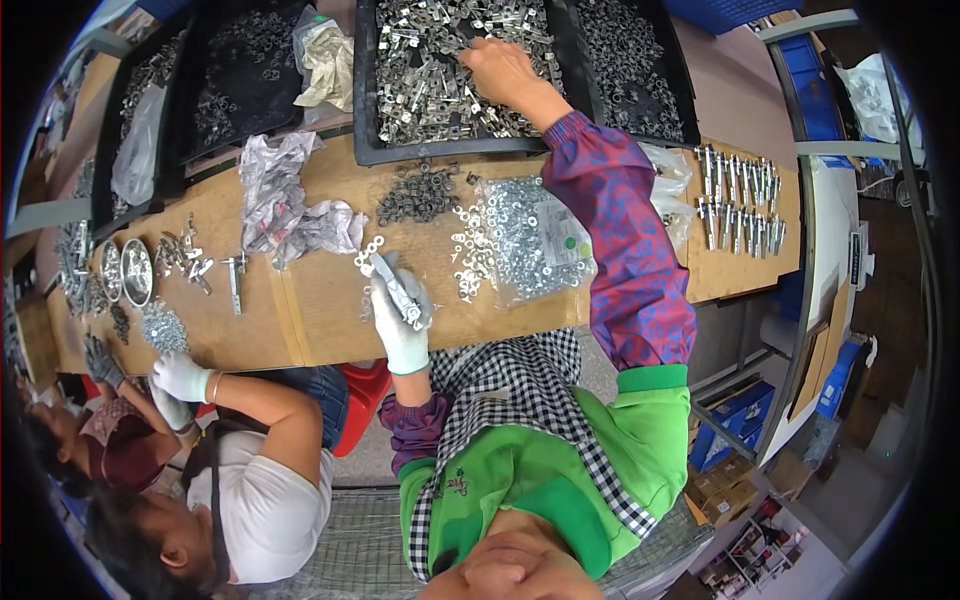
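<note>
Metal part [396, 285] in L hand [402, 346], near side of tray [450, 153]
L fingers clamped round it, long axis slanting, far end twd tray; R hand [505, 76] well apart, at tray's pile [425, 100], can't tell if fingertips together

Dress of the worker [535, 455] before me: green top [635, 440] with collar [590, 530] and ribbed cuff [652, 377]; dark stitched marking [457, 483] on the chest; black-and-white checked apron [500, 385] with matching shoulder straps [618, 495]; purple oversleeves [640, 260], patterned blue and red, gathered at the wrist; white glove [406, 350] on the left hand [400, 318].
</note>
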{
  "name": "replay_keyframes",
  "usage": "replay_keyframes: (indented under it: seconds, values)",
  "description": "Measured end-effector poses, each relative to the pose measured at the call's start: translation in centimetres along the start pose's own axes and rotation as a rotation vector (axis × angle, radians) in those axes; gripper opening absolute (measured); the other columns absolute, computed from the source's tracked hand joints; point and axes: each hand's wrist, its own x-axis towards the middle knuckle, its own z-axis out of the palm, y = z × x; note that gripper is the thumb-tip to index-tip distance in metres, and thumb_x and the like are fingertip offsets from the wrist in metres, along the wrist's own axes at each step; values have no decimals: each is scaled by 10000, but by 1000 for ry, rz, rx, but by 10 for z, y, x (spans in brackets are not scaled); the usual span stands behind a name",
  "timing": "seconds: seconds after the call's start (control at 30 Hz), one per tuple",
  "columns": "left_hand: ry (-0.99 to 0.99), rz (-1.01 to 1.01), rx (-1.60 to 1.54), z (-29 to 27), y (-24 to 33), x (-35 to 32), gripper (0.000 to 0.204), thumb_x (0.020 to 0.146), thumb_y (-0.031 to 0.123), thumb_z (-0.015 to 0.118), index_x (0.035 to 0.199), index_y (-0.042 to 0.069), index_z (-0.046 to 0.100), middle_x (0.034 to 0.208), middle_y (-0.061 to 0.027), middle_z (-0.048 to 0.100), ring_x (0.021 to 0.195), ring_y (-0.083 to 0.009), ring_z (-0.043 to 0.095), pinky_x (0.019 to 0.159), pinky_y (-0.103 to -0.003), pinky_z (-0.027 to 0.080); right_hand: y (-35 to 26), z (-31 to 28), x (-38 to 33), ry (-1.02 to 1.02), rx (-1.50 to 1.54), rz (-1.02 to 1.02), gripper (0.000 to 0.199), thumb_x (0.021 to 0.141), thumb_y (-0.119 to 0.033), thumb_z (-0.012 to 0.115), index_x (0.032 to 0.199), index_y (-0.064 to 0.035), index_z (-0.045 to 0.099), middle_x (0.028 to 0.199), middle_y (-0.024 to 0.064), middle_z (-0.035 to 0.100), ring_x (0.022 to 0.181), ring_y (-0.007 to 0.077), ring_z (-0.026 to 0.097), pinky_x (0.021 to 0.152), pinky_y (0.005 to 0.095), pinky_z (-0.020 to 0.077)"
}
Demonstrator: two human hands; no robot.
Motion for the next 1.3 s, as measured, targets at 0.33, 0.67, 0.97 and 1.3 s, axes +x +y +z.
replay_keyframes:
  seconds: [0.33,0.67,0.97,1.3]
  values:
    - [8,5,13,-1,1,5,433,992,409,372,1218,52,468,659,-17,466,411,-105,391,330,-216,294,9,15,5,-1,-171,-225,130,755,-61,576,862,-59,650,987,85,634,931,253,637,791,453,472]
    - [-111,-28,-104,2,-3,18,424,988,404,389,1219,61,483,662,-20,472,416,-106,393,328,-221,298,-16,-78,-46,100,684,-218,101,828,-130,585,864,-46,627,799,88,627,727,235,628,632,322,485]
    - [-1,4,179,32,-12,-1,521,1017,363,330,1407,18,312,1172,-82,542,1033,-153,550,855,-274,466,-118,-75,-128,-488,1097,-634,118,769,-99,544,846,-12,567,817,130,576,778,310,586,694,420,454]
    - [-31,-63,180,13,-22,-10,476,1009,345,354,1358,22,366,1157,-89,549,1010,-154,573,803,-270,499,-130,-66,-137,-578,1068,-647,124,794,-123,552,871,-26,565,888,120,575,864,329,583,743,452,450]
